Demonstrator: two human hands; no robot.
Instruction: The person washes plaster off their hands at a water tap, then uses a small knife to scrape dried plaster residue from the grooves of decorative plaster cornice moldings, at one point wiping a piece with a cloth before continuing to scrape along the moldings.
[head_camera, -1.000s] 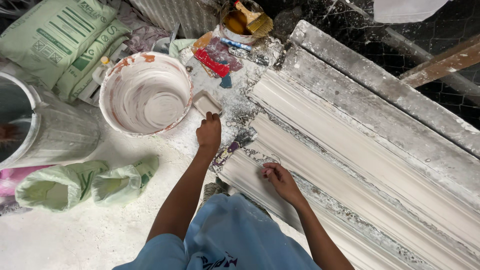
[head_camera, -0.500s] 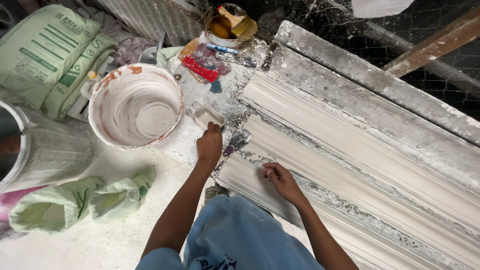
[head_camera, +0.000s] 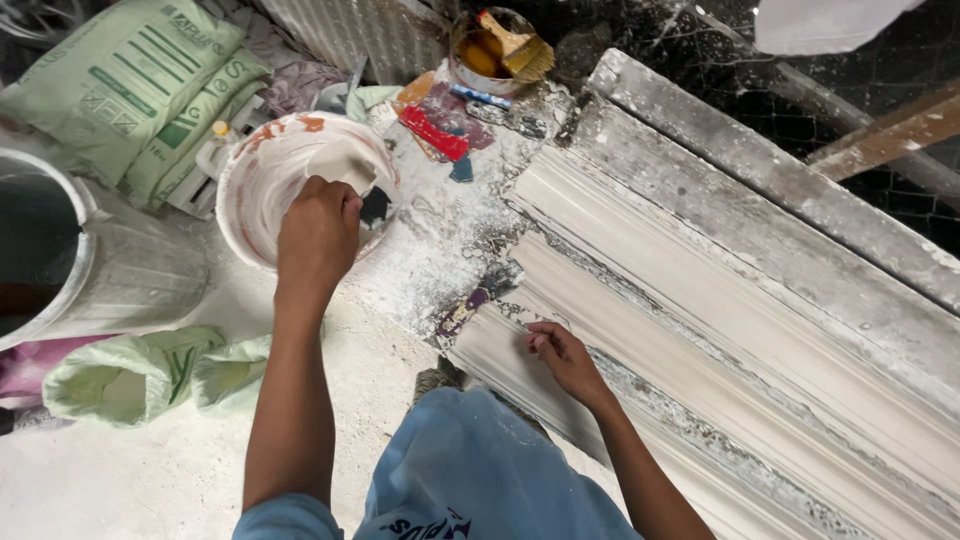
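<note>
Plaster-smeared scraper (head_camera: 345, 165) held over the white mixing bowl (head_camera: 300, 185), its flat blade tilted down toward the bowl's inner wall. The left hand (head_camera: 318, 235) has its grip closed around the scraper's handle, knuckles up, above the bowl's near rim. The right hand (head_camera: 562, 358) rests on the near end of the long white plaster moulding (head_camera: 700, 330), fingertips curled and pressed to its lowest ridge; its grip encloses nothing that can be made out.

To load the blade well, it seems best to draw it along the bowl's wall at a shallow angle, so the wet mix gathers as an even bead on one edge rather than a lump, and to keep the right hand steady as a marker of the spot being worked.

Around the bowl: green sacks (head_camera: 130, 90) at upper left, a grey bucket (head_camera: 70, 255) at left, a crumpled green bag (head_camera: 140, 375) on the powder-dusted floor (head_camera: 150, 480), and a small tin holding a brush (head_camera: 505, 50) beyond the bowl.
</note>
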